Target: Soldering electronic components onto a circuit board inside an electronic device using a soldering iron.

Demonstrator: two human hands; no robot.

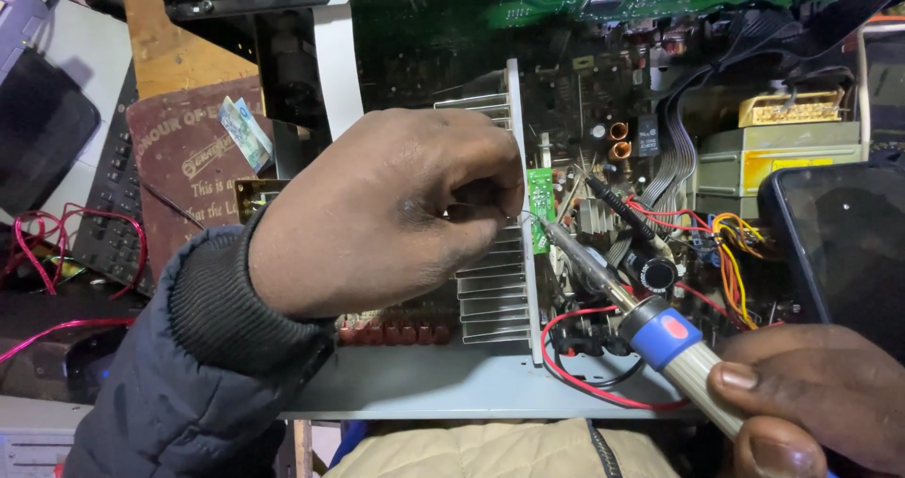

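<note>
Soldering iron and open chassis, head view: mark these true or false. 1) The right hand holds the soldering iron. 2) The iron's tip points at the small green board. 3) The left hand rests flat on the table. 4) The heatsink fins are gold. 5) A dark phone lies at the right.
1) True: the right hand grips the soldering iron.
2) True: its tip meets the small green board.
3) False: the left hand is raised, fingers pinched beside the board.
4) False: the heatsink is silver.
5) True: dark phone.
</note>
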